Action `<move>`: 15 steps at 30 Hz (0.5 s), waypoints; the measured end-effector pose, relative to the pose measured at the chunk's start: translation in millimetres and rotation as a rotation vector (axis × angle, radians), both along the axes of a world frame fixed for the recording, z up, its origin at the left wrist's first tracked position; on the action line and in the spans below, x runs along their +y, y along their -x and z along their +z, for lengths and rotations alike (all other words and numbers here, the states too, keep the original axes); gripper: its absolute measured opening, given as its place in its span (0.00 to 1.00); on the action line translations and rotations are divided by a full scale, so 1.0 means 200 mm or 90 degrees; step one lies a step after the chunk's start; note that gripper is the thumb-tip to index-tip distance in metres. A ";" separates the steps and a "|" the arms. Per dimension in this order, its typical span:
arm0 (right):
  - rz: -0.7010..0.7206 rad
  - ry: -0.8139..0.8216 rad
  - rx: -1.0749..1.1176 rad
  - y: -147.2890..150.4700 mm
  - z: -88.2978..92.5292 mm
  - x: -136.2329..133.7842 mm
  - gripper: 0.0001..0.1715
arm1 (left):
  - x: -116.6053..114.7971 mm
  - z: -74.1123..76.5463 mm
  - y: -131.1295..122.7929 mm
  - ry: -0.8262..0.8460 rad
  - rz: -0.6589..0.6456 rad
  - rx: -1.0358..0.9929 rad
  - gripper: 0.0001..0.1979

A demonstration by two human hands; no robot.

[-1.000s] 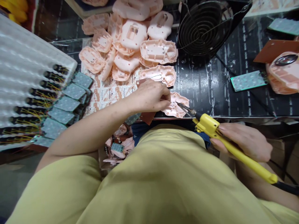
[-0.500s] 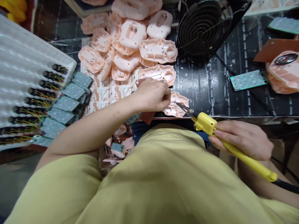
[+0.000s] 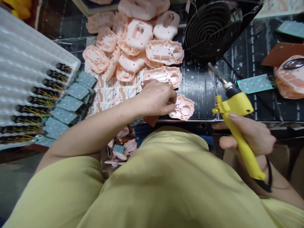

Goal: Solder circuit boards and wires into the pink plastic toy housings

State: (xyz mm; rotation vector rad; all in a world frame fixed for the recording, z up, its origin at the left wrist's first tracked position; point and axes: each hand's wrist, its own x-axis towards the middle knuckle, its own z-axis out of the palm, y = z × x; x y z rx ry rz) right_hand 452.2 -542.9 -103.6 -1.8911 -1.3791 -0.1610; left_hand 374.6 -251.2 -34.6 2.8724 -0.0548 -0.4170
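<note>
My right hand (image 3: 253, 134) is wrapped round a yellow soldering iron (image 3: 237, 104), gun-shaped with a solder feed tube beside its metal barrel. The iron is raised at the right, its tip pointing up toward the fan and away from the shells. My left hand (image 3: 159, 98) is closed, fingertips pinched at the left side of a pink plastic shell half (image 3: 185, 107) by the bench edge. What lies between those fingertips is hidden. Just beyond it, another shell half (image 3: 172, 76) has thin dark wires inside. A brown board (image 3: 151, 121) shows partly beneath my left wrist.
Pink shells are piled (image 3: 139, 34) at the back, beside a round black fan (image 3: 211, 30). A white foam tray (image 3: 35, 53) and green circuit boards (image 3: 68, 104) stand left. At right lie a single circuit board (image 3: 256, 84) and an assembled pink shell (image 3: 289, 76).
The soldering iron has lifted away from the near shell and swung upright to the right in my right hand. My left hand stays at the shell. The view has shifted slightly.
</note>
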 end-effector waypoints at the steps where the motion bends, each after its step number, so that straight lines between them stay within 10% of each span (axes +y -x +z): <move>1: 0.017 -0.020 -0.030 0.00 0.01 0.03 0.29 | 0.02 0.02 0.00 -0.004 0.012 -0.014 0.13; 6: 0.038 -0.052 -0.132 -0.02 0.02 0.11 0.18 | 0.24 0.09 -0.10 -0.200 0.182 -0.147 0.15; 15: 0.048 -0.021 -0.154 -0.02 0.05 0.11 0.23 | 0.45 -0.02 -0.18 -0.368 0.074 -0.098 0.15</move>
